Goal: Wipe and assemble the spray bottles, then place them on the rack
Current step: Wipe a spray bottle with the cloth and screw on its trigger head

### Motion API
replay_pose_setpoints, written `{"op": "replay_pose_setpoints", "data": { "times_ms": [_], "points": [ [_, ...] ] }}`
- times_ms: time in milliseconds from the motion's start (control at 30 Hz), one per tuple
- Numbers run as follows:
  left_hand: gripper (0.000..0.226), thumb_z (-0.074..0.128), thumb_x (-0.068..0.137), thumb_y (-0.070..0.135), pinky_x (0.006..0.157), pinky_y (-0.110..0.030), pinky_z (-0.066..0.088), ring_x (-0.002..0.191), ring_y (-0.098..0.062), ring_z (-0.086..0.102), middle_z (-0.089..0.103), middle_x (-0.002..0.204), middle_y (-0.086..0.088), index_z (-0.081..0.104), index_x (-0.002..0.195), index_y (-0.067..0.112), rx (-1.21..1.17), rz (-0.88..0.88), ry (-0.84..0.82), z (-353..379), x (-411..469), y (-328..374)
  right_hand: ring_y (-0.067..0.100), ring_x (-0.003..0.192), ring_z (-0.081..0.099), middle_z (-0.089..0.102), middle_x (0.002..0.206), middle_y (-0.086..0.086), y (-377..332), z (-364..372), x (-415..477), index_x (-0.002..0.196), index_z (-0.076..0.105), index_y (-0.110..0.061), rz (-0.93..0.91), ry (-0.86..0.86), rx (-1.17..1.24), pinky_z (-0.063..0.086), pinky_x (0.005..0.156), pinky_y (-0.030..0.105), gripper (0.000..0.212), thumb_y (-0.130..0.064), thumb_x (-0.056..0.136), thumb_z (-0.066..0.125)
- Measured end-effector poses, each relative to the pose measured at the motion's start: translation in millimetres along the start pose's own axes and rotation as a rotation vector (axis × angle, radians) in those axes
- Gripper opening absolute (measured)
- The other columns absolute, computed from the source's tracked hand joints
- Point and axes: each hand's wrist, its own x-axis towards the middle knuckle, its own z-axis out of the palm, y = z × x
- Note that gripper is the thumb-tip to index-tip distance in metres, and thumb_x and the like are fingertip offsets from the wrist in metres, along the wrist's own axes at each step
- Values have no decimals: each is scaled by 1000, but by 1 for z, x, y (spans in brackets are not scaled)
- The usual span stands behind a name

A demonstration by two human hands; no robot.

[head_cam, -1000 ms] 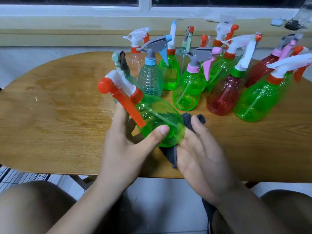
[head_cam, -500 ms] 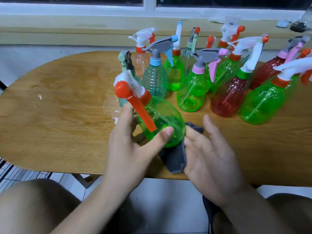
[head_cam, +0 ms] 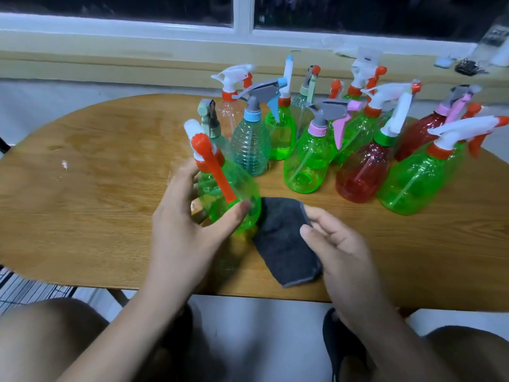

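Observation:
My left hand [head_cam: 184, 230] grips a green spray bottle [head_cam: 234, 194] with a white head and orange trigger, held tilted just above the wooden table [head_cam: 96, 188]. Its thumb lies across the bottle's lower front. A dark grey cloth [head_cam: 283, 241] lies on the table right of the bottle, touching its base. My right hand [head_cam: 338, 249] pinches the cloth's right edge between thumb and fingers. Behind stand several assembled spray bottles: a ribbed teal bottle [head_cam: 250, 144], a green bottle with a pink collar [head_cam: 308, 164], a red bottle [head_cam: 363, 172] and a large green bottle [head_cam: 416, 180].
A window sill [head_cam: 137, 64] runs behind the table, with small items at its far right. The table's near edge crosses in front of my knees. A wire grid [head_cam: 30, 288] shows at floor level on the left. No rack is in view.
The bottle has turned more upright in my left hand. My right hand drew back from the bottle's base, and the cloth now lies spread on the table, pinched at its edge.

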Motion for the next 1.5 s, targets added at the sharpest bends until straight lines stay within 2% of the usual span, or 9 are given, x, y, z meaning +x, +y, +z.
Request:
{"op": "replay_pose_setpoints", "data": {
  "times_ms": [100,233,333,467,567,967,1167,1367,1500],
  "points": [
    [73,90,82,33,105,-42,53,125,-14,64,67,135,7,55,146,29,105,9,5,-6,3,-11,-5,142,47,57,148,-25,9,3,-3,144,64,-32,-267,100,-619,37,123,31,40,-35,104,59],
    [76,90,82,40,103,-47,54,124,-15,64,67,135,8,53,148,31,135,2,-16,-12,5,-20,6,159,16,35,165,-13,21,10,-2,155,51,-24,-295,-120,-1114,4,127,19,69,-64,98,47],
    [77,86,80,51,103,-47,54,122,-14,65,66,136,10,53,147,33,122,-13,-49,-13,6,-25,20,145,43,53,151,-7,20,9,3,145,59,-25,-420,-85,-1279,32,121,34,54,-55,101,54],
    [77,89,79,47,106,-46,52,125,-12,63,67,134,14,54,147,36,127,-8,-87,-14,4,-27,25,106,61,66,115,-5,12,0,14,123,68,-24,-523,-9,-1254,55,90,46,26,-22,97,74],
    [78,91,77,42,106,-44,53,125,-7,62,66,134,17,54,146,39,120,1,-88,-15,3,-24,27,102,64,69,110,-2,-1,-20,13,119,71,-20,-543,29,-1225,57,87,47,29,-12,93,79],
    [83,92,74,40,107,-35,49,128,-4,59,63,137,17,53,147,39,119,39,-152,0,-2,-27,27,98,64,66,103,-3,-62,-156,-15,115,60,-23,-359,352,-1465,54,73,43,27,-20,94,77],
    [83,92,75,40,108,-33,48,129,-5,58,61,137,16,53,149,35,135,42,-144,11,-1,-30,19,117,59,69,125,-6,-47,-192,-20,127,68,-24,-67,100,-1502,50,97,38,36,-41,95,75],
    [96,95,71,41,112,-42,49,134,-10,56,56,140,14,47,153,34,152,31,-169,14,0,-28,13,91,65,65,94,-15,-102,-188,-16,89,63,-36,-255,361,-1313,55,86,44,13,-46,93,71],
    [110,98,66,42,116,-47,47,141,-9,50,49,150,11,38,158,38,78,46,-180,7,4,-14,26,120,57,56,120,-4,-142,-190,-2,123,63,-26,-354,471,-1361,51,101,49,29,-34,96,71]
  ]
}}
